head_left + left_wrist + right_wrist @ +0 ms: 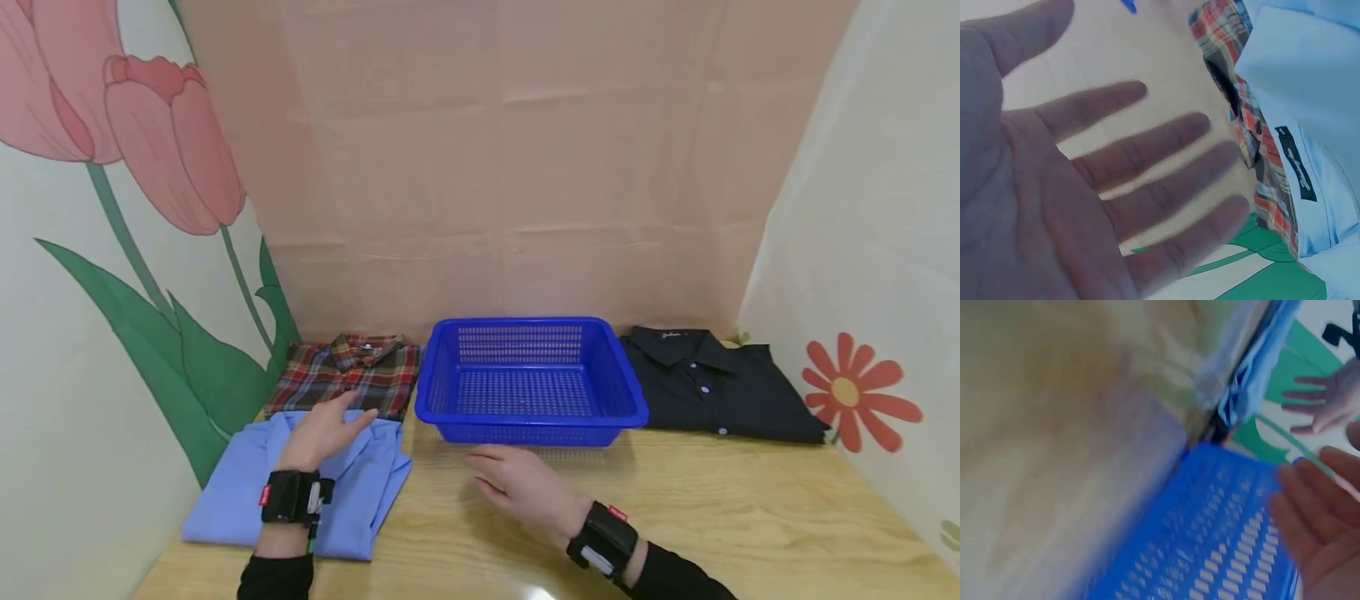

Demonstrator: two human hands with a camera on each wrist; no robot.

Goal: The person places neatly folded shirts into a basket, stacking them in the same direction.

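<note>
My left hand [326,433] is out to the left of the basket [525,435], above a folded blue shirt [363,492]; its fingers are straight and fanned apart, the thumb held well away from them, the palm bare; my right hand [528,492] is just in front of the basket, over the table [712,508], its fingers slightly bent and close together around nothing; whether their tips brush the basket's front wall I cannot tell.

The blue basket stands upright on the table, its mesh floor bare; the blue shirt lies to the front left of the basket, with a black label [1297,165] inside its collar; a folded checked shirt [375,379] lies just left of the basket, its collar pointing away from me; a folded black shirt [712,387] with pale buttons lies just right of the basket; a pinkish sheet [495,167] hangs behind the basket.
</note>
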